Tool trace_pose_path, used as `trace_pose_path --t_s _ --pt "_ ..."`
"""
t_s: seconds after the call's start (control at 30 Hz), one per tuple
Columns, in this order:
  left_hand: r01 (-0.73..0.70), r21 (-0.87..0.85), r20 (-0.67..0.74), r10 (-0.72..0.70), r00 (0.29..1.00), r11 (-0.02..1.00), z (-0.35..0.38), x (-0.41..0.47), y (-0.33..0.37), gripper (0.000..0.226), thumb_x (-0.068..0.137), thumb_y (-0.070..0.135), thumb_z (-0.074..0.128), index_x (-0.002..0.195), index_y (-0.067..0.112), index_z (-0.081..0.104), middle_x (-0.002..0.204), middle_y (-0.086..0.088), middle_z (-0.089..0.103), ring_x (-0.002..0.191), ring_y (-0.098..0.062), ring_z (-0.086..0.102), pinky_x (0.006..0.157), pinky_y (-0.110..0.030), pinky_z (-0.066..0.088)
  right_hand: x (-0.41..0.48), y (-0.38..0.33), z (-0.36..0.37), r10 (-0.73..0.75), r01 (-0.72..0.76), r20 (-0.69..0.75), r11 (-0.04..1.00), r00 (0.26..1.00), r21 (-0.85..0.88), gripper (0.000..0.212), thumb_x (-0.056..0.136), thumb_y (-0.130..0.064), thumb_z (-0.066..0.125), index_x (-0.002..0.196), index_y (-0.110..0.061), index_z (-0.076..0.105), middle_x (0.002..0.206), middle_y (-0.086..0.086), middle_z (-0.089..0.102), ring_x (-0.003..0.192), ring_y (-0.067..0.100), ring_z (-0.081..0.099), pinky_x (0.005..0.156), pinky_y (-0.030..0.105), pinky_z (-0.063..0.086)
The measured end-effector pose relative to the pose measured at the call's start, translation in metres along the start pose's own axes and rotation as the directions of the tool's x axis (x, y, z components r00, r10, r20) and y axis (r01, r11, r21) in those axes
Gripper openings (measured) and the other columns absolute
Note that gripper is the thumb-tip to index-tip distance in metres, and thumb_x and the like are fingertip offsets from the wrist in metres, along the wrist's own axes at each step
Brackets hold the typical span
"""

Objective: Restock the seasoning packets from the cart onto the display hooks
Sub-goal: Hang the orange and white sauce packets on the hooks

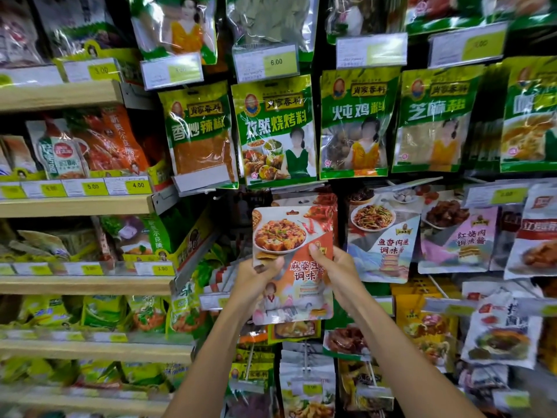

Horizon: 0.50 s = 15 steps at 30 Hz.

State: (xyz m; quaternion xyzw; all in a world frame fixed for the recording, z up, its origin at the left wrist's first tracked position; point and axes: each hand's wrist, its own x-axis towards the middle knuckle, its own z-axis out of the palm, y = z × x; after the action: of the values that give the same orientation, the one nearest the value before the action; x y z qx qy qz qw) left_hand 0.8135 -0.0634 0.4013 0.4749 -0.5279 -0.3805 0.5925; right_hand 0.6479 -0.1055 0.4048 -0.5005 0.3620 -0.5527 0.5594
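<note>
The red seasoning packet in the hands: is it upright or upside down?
Upright. Text on the packet reads the right way up; the left hand and right hand grip its sides.

Pale wooden shelves (pixel 75 205) run in tiers down the left side, their front edges lined with yellow-green price labels (pixel 137 185). To the right a dark back panel (pixel 324 55) shows between the hanging rows, with clear price holders (pixel 265 63) jutting forward. Bright shop light glares off the plastic

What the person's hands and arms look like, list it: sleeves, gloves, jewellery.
Left hand and right hand are bare: no gloves, rings or watch show. Both forearms are uncovered to the frame's bottom edge; no sleeve is visible.
</note>
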Motion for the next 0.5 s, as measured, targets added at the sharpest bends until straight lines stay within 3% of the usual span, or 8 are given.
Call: trace_pose_path --t_s 0.07,0.17,0.23,0.33,0.4,0.5 --pt "-0.018 0.088 -0.026 0.02 0.999 0.996 -0.003 0.003 0.002 0.016 0.081 0.031 0.069 0.071 0.02 0.07 0.066 0.006 0.069 0.061 -0.008 0.064 0.053 -0.016 0.046 0.004 0.001 -0.002 0.02 -0.02 -0.04 1.0 0.999 -0.004 0.026 0.087 -0.023 0.067 0.104 -0.004 0.066 0.103 0.015 0.072 0.092 0.025 0.07 0.08 0.036 0.057" --pt "-0.043 0.264 -0.125 0.078 0.989 0.964 -0.018 0.013 0.011 0.029 0.089 0.028 0.063 0.082 0.002 0.071 0.077 -0.01 0.071 0.07 -0.019 0.067 0.06 -0.027 0.053 0.011 0.0 -0.002 0.036 -0.039 -0.129 0.999 0.991 -0.02 0.029 0.088 -0.022 0.066 0.107 -0.001 0.064 0.103 0.018 0.071 0.096 0.031 0.068 0.088 0.044 0.055" --pt "-0.081 0.374 -0.237 0.18 0.955 0.924 -0.031 0.023 0.027 0.022 0.093 0.024 0.059 0.085 0.006 0.069 0.078 -0.01 0.071 0.069 -0.019 0.068 0.061 -0.028 0.055 0.018 -0.005 -0.001 0.022 -0.025 -0.168 1.0 0.985 -0.017 0.028 0.089 -0.02 0.065 0.107 0.001 0.063 0.102 0.019 0.07 0.095 0.032 0.067 0.086 0.042 0.055" --pt "-0.174 0.543 -0.334 0.401 0.853 0.822 -0.04 0.035 0.074 0.019 0.095 0.025 0.055 0.09 0.014 0.07 0.073 0.006 0.068 0.065 -0.005 0.065 0.065 -0.025 0.055 0.029 -0.014 0.001 0.01 -0.016 -0.191 0.999 0.981 -0.031 0.025 0.089 -0.019 0.065 0.105 0.001 0.063 0.102 0.021 0.069 0.096 0.035 0.066 0.088 0.046 0.054" --pt "-0.257 0.659 -0.317 0.571 0.757 0.707 -0.038 0.043 0.108 0.022 0.096 0.024 0.053 0.092 0.011 0.07 0.074 0.003 0.069 0.066 -0.008 0.065 0.067 -0.026 0.054 0.035 -0.016 0.002 0.014 -0.022 -0.196 0.999 0.981 -0.042 0.023 0.089 -0.018 0.065 0.102 0.0 0.063 0.099 0.021 0.069 0.093 0.035 0.067 0.087 0.047 0.054" --pt "-0.381 0.765 -0.226 0.77 0.597 0.52 -0.03 0.058 0.152 0.022 0.096 0.017 0.052 0.104 0.005 0.069 0.085 -0.008 0.071 0.07 -0.016 0.063 0.067 -0.024 0.049 0.04 -0.014 0.0 0.01 -0.022 -0.226 0.999 0.974 -0.05 0.011 0.09 -0.016 0.064 0.09 -0.005 0.064 0.084 0.012 0.069 0.076 0.024 0.065 0.065 0.027 0.055"
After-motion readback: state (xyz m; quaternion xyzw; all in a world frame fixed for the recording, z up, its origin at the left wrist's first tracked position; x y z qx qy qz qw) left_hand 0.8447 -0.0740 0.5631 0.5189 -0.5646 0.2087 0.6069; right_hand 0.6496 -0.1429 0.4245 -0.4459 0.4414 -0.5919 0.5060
